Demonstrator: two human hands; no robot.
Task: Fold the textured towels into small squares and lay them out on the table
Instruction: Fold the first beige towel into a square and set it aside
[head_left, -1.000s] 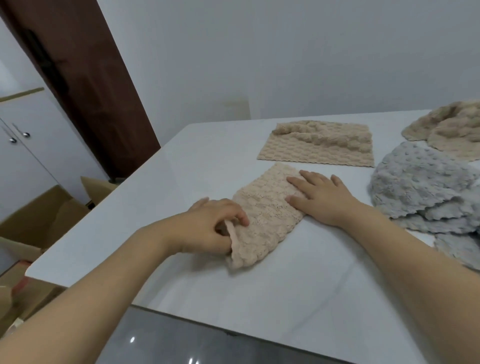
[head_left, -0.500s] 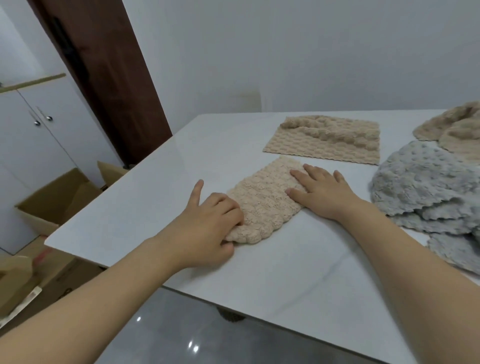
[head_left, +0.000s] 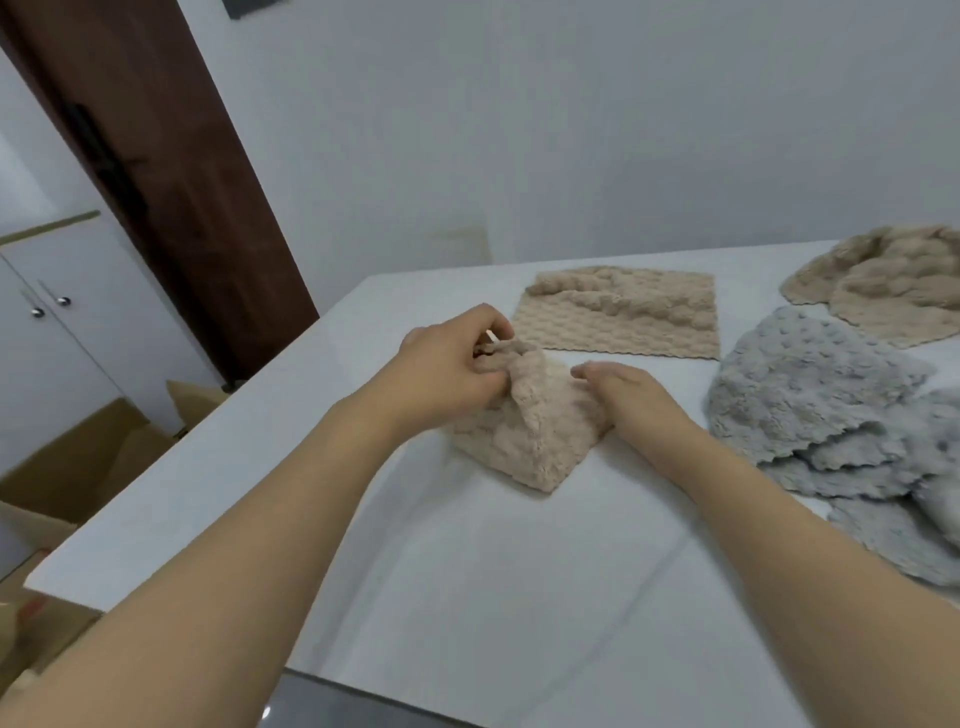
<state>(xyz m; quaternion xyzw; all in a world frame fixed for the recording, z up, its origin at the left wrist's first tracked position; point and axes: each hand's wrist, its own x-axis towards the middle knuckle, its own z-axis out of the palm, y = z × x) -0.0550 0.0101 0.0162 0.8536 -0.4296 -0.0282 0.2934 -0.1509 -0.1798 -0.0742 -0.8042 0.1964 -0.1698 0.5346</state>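
Observation:
A beige textured towel (head_left: 535, 431) lies partly folded in the middle of the white table (head_left: 467, 571). My left hand (head_left: 452, 369) pinches its near end, lifted and carried over toward the far end, so the cloth stands in a ridge. My right hand (head_left: 634, 397) rests flat on the towel's right side with straight fingers. Another beige towel (head_left: 623, 317) lies spread behind it, with its far edge bunched.
A heap of grey fluffy towels (head_left: 831, 410) sits at the right. A crumpled beige towel (head_left: 893, 280) lies at the far right. Left of the table stand open cardboard boxes (head_left: 93, 457), a white cabinet (head_left: 47, 332) and a dark wooden door (head_left: 156, 156).
My left hand has lifted the towel's near end and carried it away from me over the rest of the cloth. My right hand stayed pressed on the right side.

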